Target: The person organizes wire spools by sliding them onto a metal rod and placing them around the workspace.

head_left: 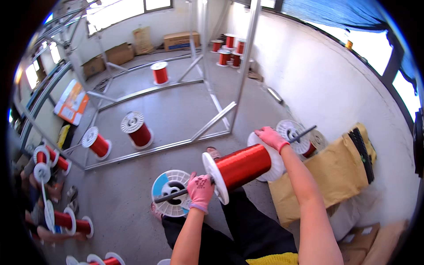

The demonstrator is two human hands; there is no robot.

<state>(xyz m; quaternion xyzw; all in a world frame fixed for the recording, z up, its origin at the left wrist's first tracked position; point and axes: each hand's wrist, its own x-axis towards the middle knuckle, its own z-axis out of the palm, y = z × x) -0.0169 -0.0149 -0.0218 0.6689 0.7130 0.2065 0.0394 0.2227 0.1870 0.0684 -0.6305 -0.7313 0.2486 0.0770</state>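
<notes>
A large spool of red copper wire (pixel 244 166) with white flanges hangs tilted in front of my legs. A dark grey rod (pixel 172 195) runs through its core and sticks out at both ends. My left hand (pixel 201 191), in a pink glove, is closed around the rod beside the left flange. At the far right flange my right hand (pixel 272 138), also gloved in pink, is closed on the rod's other end. Below the left hand, a spool with a white and blue flange (pixel 161 182) stands on the floor. Another white-flanged spool (pixel 287 128) stands just beyond my right hand.
An aluminium frame (pixel 159 154) spans the floor ahead, with wire spools (pixel 140 134) around and inside it. More spools (pixel 224 57) are stacked by the far wall. Brown paper sacking (pixel 322 176) lies at right. At left, a person's hand (pixel 57 236) is near more spools.
</notes>
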